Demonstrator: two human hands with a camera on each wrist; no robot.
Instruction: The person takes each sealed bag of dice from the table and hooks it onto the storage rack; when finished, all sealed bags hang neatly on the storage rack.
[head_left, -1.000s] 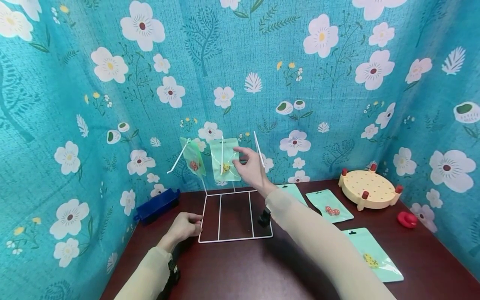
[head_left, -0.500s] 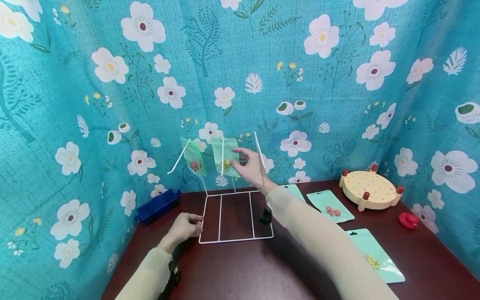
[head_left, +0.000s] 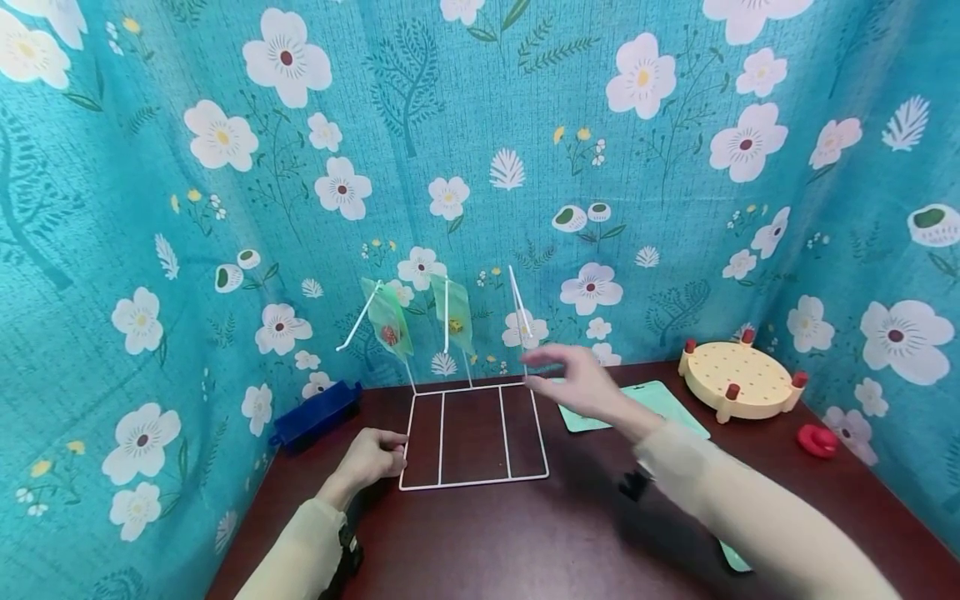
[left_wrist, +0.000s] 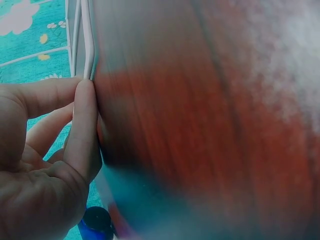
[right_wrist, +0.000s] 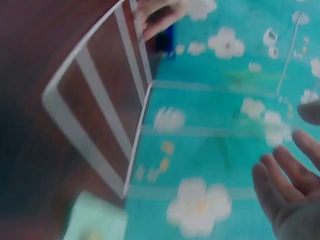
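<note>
left wrist: fingers (left_wrist: 52,95) tight on rack (left_wrist: 89,47)

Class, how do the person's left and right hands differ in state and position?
The left hand pinches the white wire rack; the right hand holds nothing.

The left hand is at the rack's left base wire; the right hand shows higher in the head view, near the rack's right side.

Both are bare and come out of pale sleeves.
</note>
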